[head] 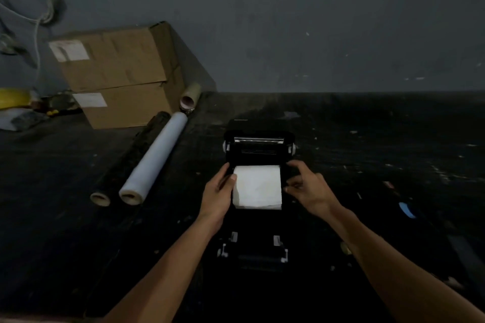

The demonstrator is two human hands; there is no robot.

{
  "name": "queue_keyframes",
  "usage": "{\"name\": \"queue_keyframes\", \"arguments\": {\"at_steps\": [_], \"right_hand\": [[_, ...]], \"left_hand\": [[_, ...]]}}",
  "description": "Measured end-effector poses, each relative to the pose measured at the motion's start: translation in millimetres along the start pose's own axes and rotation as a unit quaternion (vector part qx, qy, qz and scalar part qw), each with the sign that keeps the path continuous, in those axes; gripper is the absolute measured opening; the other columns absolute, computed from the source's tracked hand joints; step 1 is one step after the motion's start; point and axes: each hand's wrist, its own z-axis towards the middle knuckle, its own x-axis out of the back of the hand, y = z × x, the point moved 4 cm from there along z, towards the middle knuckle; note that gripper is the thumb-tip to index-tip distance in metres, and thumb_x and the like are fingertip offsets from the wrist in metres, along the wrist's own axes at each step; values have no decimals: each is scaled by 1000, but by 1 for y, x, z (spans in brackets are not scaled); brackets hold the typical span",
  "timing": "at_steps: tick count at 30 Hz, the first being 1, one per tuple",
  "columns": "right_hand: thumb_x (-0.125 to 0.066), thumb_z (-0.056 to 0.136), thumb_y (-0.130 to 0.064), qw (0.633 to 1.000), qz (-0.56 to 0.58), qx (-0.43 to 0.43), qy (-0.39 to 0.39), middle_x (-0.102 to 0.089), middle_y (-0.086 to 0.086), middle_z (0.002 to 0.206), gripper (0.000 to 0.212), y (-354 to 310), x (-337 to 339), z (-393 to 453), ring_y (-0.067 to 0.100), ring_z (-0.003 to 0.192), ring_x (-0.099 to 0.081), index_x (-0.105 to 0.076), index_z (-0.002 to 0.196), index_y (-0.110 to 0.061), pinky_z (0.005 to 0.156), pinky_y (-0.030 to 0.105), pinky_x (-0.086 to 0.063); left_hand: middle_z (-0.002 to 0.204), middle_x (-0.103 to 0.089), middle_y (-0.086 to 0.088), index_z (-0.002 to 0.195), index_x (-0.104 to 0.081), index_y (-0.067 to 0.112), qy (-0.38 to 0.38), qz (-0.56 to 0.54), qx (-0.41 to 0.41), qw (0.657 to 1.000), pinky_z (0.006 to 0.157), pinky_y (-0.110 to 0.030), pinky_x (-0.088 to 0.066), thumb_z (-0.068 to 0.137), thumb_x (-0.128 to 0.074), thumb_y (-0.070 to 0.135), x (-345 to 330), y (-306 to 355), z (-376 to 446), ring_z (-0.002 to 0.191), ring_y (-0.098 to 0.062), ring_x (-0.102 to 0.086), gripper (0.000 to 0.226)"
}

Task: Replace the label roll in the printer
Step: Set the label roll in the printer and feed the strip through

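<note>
2 hands flank the label roll (257,186) (in the printer (258,144)): left grip (217,193) touching, right grip (305,186) spread beside.

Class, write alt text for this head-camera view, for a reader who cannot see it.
Two hands, left hand and right hand, flank a white label roll sitting in an open black printer on a dark table. Two long rolls and stacked cardboard boxes lie to the left.
</note>
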Motion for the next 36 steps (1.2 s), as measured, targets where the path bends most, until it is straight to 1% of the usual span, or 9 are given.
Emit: {"name": "queue_keyframes", "arguments": {"at_steps": [3,6,8,14,23,25,30,33,36], "right_hand": [[-64,83,-8,999,-29,14,-27,-69,12,101,53,0,-13,3,18,88,-64,-39,128,-21,78,21,-48],[-62,82,-6,996,-68,53,-15,-71,8,90,46,-10,-28,5,15,81,-65,-42,121,-17,66,4,-41],[-61,82,-4,993,-86,73,-12,-71,6,84,43,-23,-43,6,14,74,-63,-43,118,-15,60,1,-38],[-59,81,-5,991,-96,87,-45,-71,7,82,43,-58,-118,4,19,79,-65,-40,116,-19,72,28,-47],[-60,81,-4,988,-120,95,-31,-71,8,85,41,-109,-190,-11,20,80,-66,-40,115,-18,73,33,-51],[-59,81,-3,988,-125,89,-25,-72,7,89,41,-115,-197,-15,21,84,-67,-40,115,-17,73,29,-49],[-56,84,-5,985,-154,75,-24,-70,12,104,43,-125,-203,-17,26,96,-66,-38,123,-14,82,35,-51],[-57,85,-6,985,-160,60,-16,-69,13,108,47,-124,-199,-15,26,99,-65,-37,126,-15,86,37,-52],[-58,85,-7,983,-172,68,1,-70,11,108,53,-122,-193,-10,25,99,-66,-36,133,-15,87,36,-52]], "left_hand": [[134,-54,0,141,-42,21,9,27,-8,1000,108,-33,-39,94,-55,19,8,-5,-1,118,-11,-53,48],[138,-54,0,140,-43,26,10,55,-13,998,111,-38,-37,93,-56,24,24,-9,0,121,-12,-52,48],[139,-52,1,140,-42,26,17,76,-17,997,112,-36,-36,94,-54,24,43,-8,-3,123,-10,-50,48],[140,-52,0,143,-37,28,44,134,-36,989,111,-30,-33,96,-51,28,119,-14,-17,126,-11,-46,49],[143,-48,1,142,-39,27,58,130,-54,988,106,-20,-29,97,-48,29,206,-37,-26,124,-6,-41,46],[144,-46,1,142,-39,28,53,128,-58,989,108,-22,-28,97,-46,30,214,-41,-27,126,-8,-41,45],[145,-44,3,144,-35,28,50,126,-65,989,108,-20,-24,98,-45,31,225,-38,-22,132,-11,-39,47],[147,-43,0,145,-32,30,35,152,-67,986,112,-25,-25,98,-42,34,219,-38,-15,134,-16,-40,48],[145,-45,-2,145,-32,28,37,169,-74,982,108,-21,-25,98,-43,29,214,-41,-13,132,-17,-43,48]]}}
